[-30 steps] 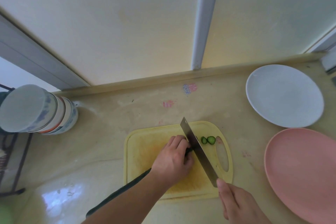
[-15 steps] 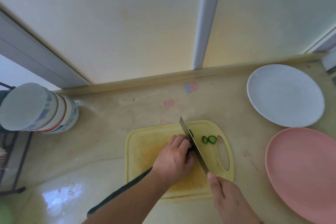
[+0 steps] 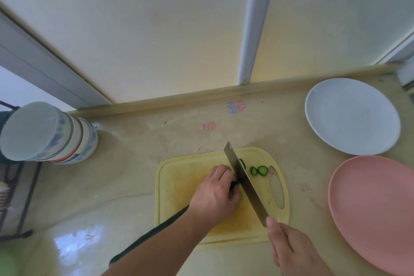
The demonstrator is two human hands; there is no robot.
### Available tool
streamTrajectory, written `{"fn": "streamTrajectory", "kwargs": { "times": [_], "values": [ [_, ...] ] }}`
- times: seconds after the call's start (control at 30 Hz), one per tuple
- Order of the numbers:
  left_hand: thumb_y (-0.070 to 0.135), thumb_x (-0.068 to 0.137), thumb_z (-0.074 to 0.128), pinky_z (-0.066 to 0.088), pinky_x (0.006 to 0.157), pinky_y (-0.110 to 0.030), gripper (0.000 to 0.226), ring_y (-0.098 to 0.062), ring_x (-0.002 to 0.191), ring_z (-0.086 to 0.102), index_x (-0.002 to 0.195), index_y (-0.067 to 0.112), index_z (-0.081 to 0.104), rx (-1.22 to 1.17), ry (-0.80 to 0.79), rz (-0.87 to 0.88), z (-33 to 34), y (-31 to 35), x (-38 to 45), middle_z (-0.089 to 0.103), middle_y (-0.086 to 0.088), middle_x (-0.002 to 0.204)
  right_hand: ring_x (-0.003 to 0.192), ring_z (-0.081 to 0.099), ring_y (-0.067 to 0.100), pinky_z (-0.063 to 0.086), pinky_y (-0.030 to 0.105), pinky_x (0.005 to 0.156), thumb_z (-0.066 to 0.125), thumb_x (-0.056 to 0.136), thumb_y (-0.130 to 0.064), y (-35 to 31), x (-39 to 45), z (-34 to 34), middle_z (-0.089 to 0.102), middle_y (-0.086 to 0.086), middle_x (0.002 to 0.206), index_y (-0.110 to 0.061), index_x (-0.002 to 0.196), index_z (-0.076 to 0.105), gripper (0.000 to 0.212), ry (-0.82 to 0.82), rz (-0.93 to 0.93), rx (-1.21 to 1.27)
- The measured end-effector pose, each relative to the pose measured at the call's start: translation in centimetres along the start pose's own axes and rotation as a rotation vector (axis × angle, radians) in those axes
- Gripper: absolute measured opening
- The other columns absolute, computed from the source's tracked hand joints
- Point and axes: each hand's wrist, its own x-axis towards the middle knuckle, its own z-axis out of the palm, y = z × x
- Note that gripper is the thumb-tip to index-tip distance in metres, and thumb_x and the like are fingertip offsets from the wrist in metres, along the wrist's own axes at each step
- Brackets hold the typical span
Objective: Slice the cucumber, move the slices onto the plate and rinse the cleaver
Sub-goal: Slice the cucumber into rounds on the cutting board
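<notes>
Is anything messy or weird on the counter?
Yes. Pink and blue scribble marks stain the counter behind the yellow cutting board, which has orange-brown staining. The stack of bowls at the left seems to lean sideways.

Glossy beige stone countertop [image 3: 125, 186], pink and blue smudges toward back edge. Directly on it: yellow plastic cutting board with handle slot [image 3: 179, 186] beneath knife grip; round white plate [image 3: 351, 116] far right of grip; round pink plate [image 3: 376, 210] near right; stack of patterned ceramic bowls [image 3: 49, 134] well left.
</notes>
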Motion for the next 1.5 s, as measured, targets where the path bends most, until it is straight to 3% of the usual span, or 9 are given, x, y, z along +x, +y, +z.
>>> {"fn": "streamTrajectory", "kwargs": {
  "times": [0.17, 0.33, 0.5, 0.67, 0.9, 1.0, 1.2, 1.4, 1.5],
  "values": [
    [0.019, 0.083, 0.055, 0.053, 0.069, -0.025, 0.011, -0.015, 0.086, 0.054, 0.087, 0.010, 0.060, -0.001, -0.002, -0.001, -0.1, 0.0, 0.0, 0.058, 0.002, 0.091, 0.057, 0.058, 0.015, 0.047, 0.033, 0.066, 0.033, 0.092, -0.055, 0.3, -0.4, 0.2, 0.053, 0.006, 0.051, -0.016, 0.058, 0.048, 0.053, -0.027, 0.013, -0.044],
    [0.020, 0.083, 0.052, 0.052, 0.067, -0.025, 0.013, -0.016, 0.084, 0.054, 0.085, 0.010, 0.060, 0.005, 0.005, -0.001, -0.1, 0.1, 0.0, 0.057, 0.001, 0.090, 0.060, 0.060, 0.018, 0.047, 0.035, 0.069, 0.037, 0.093, -0.051, 0.1, -0.5, 0.7, 0.055, 0.012, 0.056, -0.005, 0.069, 0.059, 0.056, 0.014, 0.013, -0.036],
    [0.020, 0.084, 0.055, 0.051, 0.068, -0.025, 0.013, -0.016, 0.085, 0.054, 0.086, 0.009, 0.061, 0.000, 0.010, -0.008, 0.0, 0.0, 0.0, 0.058, 0.000, 0.091, 0.061, 0.059, 0.015, 0.046, 0.030, 0.067, 0.028, 0.093, -0.055, -0.7, 0.7, 1.2, 0.053, 0.003, 0.055, -0.013, 0.063, 0.052, 0.056, -0.047, 0.006, -0.050],
    [0.016, 0.083, 0.060, 0.051, 0.066, -0.024, 0.006, -0.013, 0.085, 0.053, 0.086, 0.010, 0.060, -0.009, 0.013, -0.014, -0.2, 0.1, 0.0, 0.058, 0.001, 0.090, 0.051, 0.049, 0.012, 0.047, 0.038, 0.066, 0.028, 0.084, -0.060, -0.1, 0.9, 0.6, 0.046, 0.001, 0.047, -0.015, 0.055, 0.044, 0.056, -0.018, 0.011, 0.008],
    [0.007, 0.078, 0.069, 0.048, 0.065, -0.019, 0.015, -0.012, 0.083, 0.051, 0.083, 0.012, 0.056, -0.015, 0.010, -0.025, -0.2, 0.0, 0.0, 0.056, 0.002, 0.089, 0.046, 0.041, 0.006, 0.038, 0.029, 0.057, 0.026, 0.081, -0.065, 0.1, 0.3, -0.1, 0.041, 0.000, 0.047, -0.015, 0.057, 0.041, 0.058, -0.021, -0.013, 0.010],
    [0.013, 0.080, 0.062, 0.047, 0.066, -0.019, 0.006, -0.013, 0.084, 0.051, 0.083, 0.011, 0.056, -0.027, 0.009, -0.026, -0.2, 0.0, 0.0, 0.056, 0.001, 0.089, 0.046, 0.043, 0.005, 0.039, 0.026, 0.056, 0.024, 0.080, -0.066, -0.3, -0.1, 0.0, 0.043, 0.000, 0.048, -0.015, 0.060, 0.043, 0.059, -0.057, -0.026, -0.011],
    [0.016, 0.080, 0.051, 0.039, 0.066, -0.013, 0.008, -0.012, 0.082, 0.049, 0.080, 0.010, 0.056, -0.034, 0.014, -0.046, -0.2, 0.0, -0.1, 0.055, 0.001, 0.086, 0.056, 0.057, 0.015, 0.047, 0.034, 0.067, 0.025, 0.079, -0.066, -0.3, -0.3, 0.6, 0.051, 0.003, 0.049, -0.011, 0.062, 0.049, 0.062, -0.037, -0.018, -0.042],
    [0.015, 0.080, 0.052, 0.038, 0.068, -0.013, 0.005, -0.013, 0.083, 0.050, 0.081, 0.011, 0.055, -0.032, 0.029, -0.027, 0.1, -0.2, -0.1, 0.055, 0.001, 0.086, 0.053, 0.052, 0.008, 0.043, 0.024, 0.061, 0.008, 0.072, -0.084, -0.4, 0.5, 1.8, 0.051, 0.001, 0.051, -0.016, 0.061, 0.048, 0.080, -0.014, -0.027, -0.045],
    [0.014, 0.080, 0.053, 0.043, 0.065, -0.017, 0.003, -0.014, 0.083, 0.050, 0.080, 0.011, 0.054, -0.031, 0.034, -0.017, 0.1, -0.2, -0.2, 0.055, 0.001, 0.086, 0.054, 0.051, 0.009, 0.043, 0.025, 0.060, 0.012, 0.074, -0.075, -0.6, 1.0, 1.8, 0.050, 0.002, 0.053, -0.017, 0.061, 0.047, 0.069, -0.019, -0.019, -0.055]
  ]
}}
